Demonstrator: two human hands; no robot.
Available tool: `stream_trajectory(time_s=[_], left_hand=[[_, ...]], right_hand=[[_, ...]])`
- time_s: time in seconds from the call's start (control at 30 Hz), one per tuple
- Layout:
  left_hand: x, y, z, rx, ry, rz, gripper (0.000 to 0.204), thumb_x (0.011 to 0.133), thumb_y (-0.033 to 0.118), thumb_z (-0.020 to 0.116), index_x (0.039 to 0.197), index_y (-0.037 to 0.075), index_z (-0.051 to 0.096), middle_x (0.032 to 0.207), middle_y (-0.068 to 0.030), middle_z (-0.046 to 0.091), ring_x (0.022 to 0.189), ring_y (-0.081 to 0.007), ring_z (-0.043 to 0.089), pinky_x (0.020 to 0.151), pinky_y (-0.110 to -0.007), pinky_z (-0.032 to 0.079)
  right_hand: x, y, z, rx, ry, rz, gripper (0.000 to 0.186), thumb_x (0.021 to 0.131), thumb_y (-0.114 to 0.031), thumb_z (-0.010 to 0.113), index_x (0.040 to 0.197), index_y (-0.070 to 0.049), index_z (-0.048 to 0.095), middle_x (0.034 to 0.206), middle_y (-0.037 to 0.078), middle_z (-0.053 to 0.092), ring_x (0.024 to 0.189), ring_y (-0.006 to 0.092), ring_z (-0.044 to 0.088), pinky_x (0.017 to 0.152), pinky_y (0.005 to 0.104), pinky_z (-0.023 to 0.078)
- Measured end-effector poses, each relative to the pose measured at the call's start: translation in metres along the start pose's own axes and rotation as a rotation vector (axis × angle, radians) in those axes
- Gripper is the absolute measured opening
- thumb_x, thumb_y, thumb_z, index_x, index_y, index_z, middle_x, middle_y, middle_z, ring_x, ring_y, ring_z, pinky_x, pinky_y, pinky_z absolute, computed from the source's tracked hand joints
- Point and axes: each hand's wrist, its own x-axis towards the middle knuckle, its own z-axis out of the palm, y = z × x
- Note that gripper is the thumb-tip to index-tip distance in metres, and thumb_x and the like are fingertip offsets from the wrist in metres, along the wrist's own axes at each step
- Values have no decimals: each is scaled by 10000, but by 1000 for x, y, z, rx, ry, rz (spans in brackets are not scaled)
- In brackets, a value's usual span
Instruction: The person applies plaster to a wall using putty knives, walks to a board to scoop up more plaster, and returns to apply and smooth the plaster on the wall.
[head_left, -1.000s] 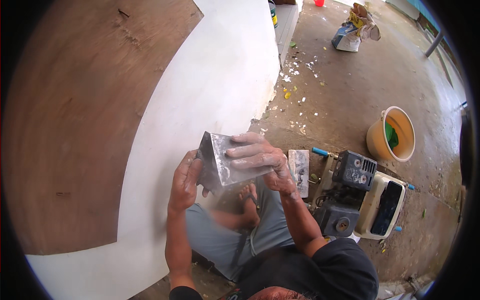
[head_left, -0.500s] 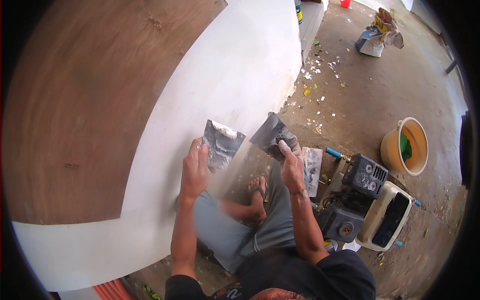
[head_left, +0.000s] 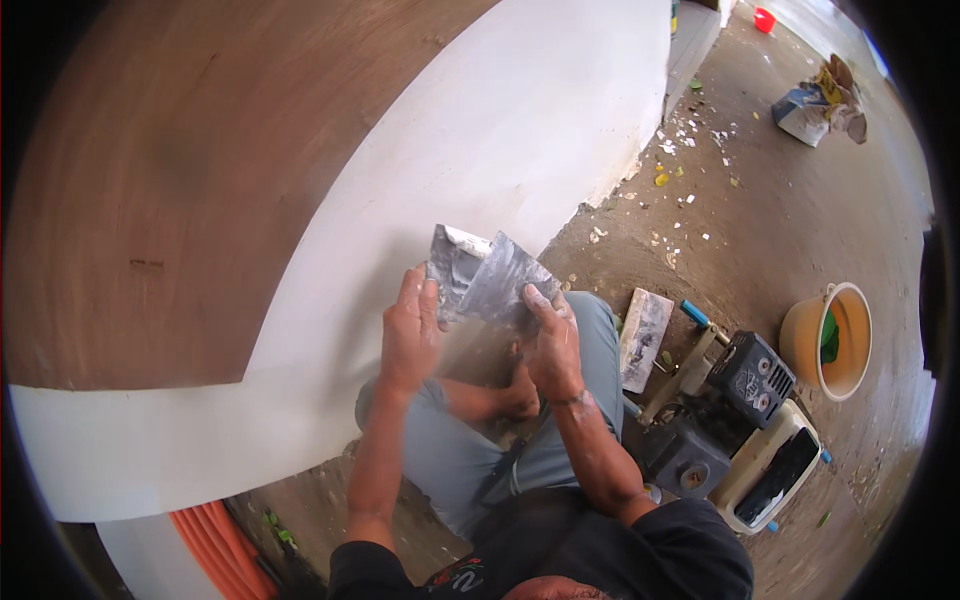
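Observation:
My left hand (head_left: 412, 325) is closed on a flat square putty knife (head_left: 455, 268), a smeared grey blade with a ridge of white putty along its far edge. A second flat putty knife (head_left: 508, 277), coated with a thin grey-white film, is gripped in my right hand (head_left: 550, 340), thumb on top. The right blade overlaps the left one's right part, and they seem to touch. Both are held in front of the white wall (head_left: 400, 200), above my crossed legs. Fingers under the blades are hidden. White residue marks my right fingers and wrist.
A black-and-cream engine machine (head_left: 730, 420) with blue handles stands to my right, beside a smeared board (head_left: 645, 340). Beyond it is a cream bucket (head_left: 860, 345) with something green inside. Farther off are a torn bag (head_left: 805, 115), a red container (head_left: 764, 20) and scattered white chips. Orange pipes (head_left: 222, 550) lie lower left.
The two blades, apart before, now overlap: the right one has moved left onto the left one. The view has shifted, so the surroundings sit differently in it.

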Motion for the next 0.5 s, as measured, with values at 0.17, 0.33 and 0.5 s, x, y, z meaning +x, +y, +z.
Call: stream_trajectory(time_s=[0.17, 0.33, 0.5], left_hand=[[-38, -10, -17, 411, -1, 48, 270, 1009, 150, 520, 1250, 34, 556, 720, -180, 667, 654, -325, 687, 563, -423, 516], [-81, -7, -32, 580, 17, 71, 221, 976, 92, 555, 1183, 20, 582, 790, -251, 653, 740, -442, 648, 615, -493, 498], [-105, -9, -56, 680, -136, -51, 193, 966, 93, 569, 1148, 36, 600, 741, -236, 641, 742, -442, 644, 622, -519, 480]], right_hand=[[9, 24, 9, 57, -99, 72, 293, 975, -169, 590, 1224, -24, 539, 1077, 65, 635, 968, 188, 646, 810, 362, 547], [20, 32, 18, 13, -123, 230, 316, 964, -134, 589, 1249, -12, 532, 1111, 69, 639, 1053, 193, 630, 940, 353, 516], [44, 6, 21, 238, -125, 62, 339, 961, -121, 591, 1280, -16, 546, 1173, 64, 644, 1034, 173, 654, 899, 326, 538]])
